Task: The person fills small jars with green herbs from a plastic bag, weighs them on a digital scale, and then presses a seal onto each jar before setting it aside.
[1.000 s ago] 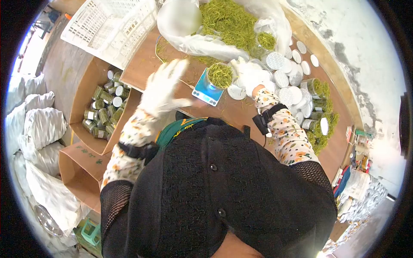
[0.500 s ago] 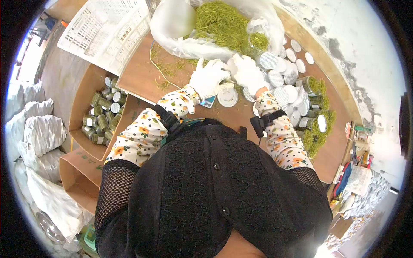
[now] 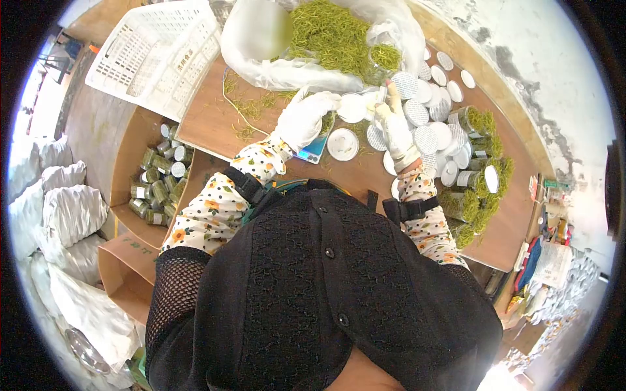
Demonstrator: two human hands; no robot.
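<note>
My left hand point(image 3: 301, 124), in a white glove, curls around a jar point(image 3: 328, 123) with green strands in it, partly hidden by the fingers. A round white lid point(image 3: 353, 108) shows at the jar's right end. To the right, my gloved right hand point(image 3: 395, 130) has its fingers stretched forward and apart, beside loose white lids point(image 3: 416, 113). Just below the jar are a flat blue device point(image 3: 313, 150) and a white disc point(image 3: 343, 144) with a raised centre. An open glass jar point(image 3: 383, 60) of green strands stands beyond my right fingertips.
A clear plastic bag point(image 3: 254, 73) of green strands point(image 3: 329, 36) lies at the table's far side. Filled open jars point(image 3: 462, 203) line the right. On the left are a white crate point(image 3: 156, 55), a carton point(image 3: 124, 173) of lidded jars and white sacks point(image 3: 75, 202). A pale cord point(image 3: 238, 112) crosses the table.
My right hand has come away from my left hand, moving right, and its fingers have spread. The lid at the jar between them now shows. My left hand has shifted slightly left.
</note>
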